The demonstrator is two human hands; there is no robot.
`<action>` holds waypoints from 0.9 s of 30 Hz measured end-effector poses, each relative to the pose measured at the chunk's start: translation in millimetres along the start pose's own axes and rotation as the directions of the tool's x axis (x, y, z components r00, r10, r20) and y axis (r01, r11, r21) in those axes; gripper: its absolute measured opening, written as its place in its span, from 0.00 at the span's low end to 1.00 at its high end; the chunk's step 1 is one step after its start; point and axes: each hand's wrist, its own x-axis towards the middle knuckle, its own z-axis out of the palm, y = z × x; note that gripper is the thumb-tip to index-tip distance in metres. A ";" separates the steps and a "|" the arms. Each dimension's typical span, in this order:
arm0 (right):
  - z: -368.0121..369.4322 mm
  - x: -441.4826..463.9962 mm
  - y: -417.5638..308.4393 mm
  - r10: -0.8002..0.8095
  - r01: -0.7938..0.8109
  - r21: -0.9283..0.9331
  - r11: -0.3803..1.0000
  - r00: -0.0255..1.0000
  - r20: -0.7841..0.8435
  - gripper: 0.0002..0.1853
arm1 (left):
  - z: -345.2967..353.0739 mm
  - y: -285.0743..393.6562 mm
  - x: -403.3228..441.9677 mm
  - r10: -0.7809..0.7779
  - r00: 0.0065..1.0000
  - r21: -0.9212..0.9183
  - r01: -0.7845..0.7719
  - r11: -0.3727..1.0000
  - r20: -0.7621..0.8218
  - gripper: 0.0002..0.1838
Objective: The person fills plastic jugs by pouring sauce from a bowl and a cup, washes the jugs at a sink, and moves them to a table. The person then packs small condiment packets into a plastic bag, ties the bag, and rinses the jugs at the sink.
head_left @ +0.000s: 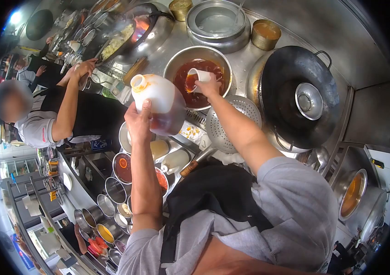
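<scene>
My left hand (140, 120) is wrapped round the handle of a large white plastic jug (160, 98), tilted, its open mouth smeared with orange-red and dark red liquid inside. To its right, my right hand (209, 86) grips a white cup (198, 79) over a steel bowl (172, 68) of dark red sauce (211, 66). Some red sauce shows in the cup, whose mouth points left. Below the bowl lies a round perforated strainer (231, 123).
A black wok (291, 105) holding a small steel bowl (309, 101) stands at right. Tins and a steel pot (218, 39) are behind. At left a co-worker (62, 110) handles a wok of food (118, 43) beside flames. Containers of ingredients fill the lower left.
</scene>
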 end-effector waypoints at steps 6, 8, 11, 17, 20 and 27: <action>-12.8 -8.3 -13.3 0.023 -0.157 0.623 0.766 0.976 0.218 0.32 | 2.6 -1.6 -3.4 -0.001 1.000 -0.063 0.002 0.998 0.010 0.14; -36.2 -15.8 -39.8 -0.045 -0.119 0.614 0.780 0.969 0.244 0.29 | 5.4 -0.6 -5.1 -0.027 0.999 -0.069 0.029 0.997 0.026 0.14; -71.9 -17.9 -86.0 -0.171 -0.020 0.570 0.821 0.945 0.279 0.24 | 9.1 -8.0 -2.1 -0.047 0.999 -0.098 0.049 0.994 0.026 0.14; -145.9 -23.3 -186.4 -0.277 0.142 0.369 0.919 0.896 0.346 0.37 | 17.5 -12.5 5.2 -0.035 0.999 -0.060 0.037 0.998 0.034 0.17; -168.8 -23.6 -226.5 -0.288 0.207 0.243 0.948 0.881 0.375 0.42 | 21.6 -6.1 6.3 -0.083 0.996 -0.007 0.083 0.997 0.037 0.18; -185.6 -31.3 -283.0 -0.323 0.313 0.103 0.944 0.817 0.478 0.41 | 32.6 -0.5 9.7 -0.002 1.000 0.015 0.002 1.000 0.016 0.15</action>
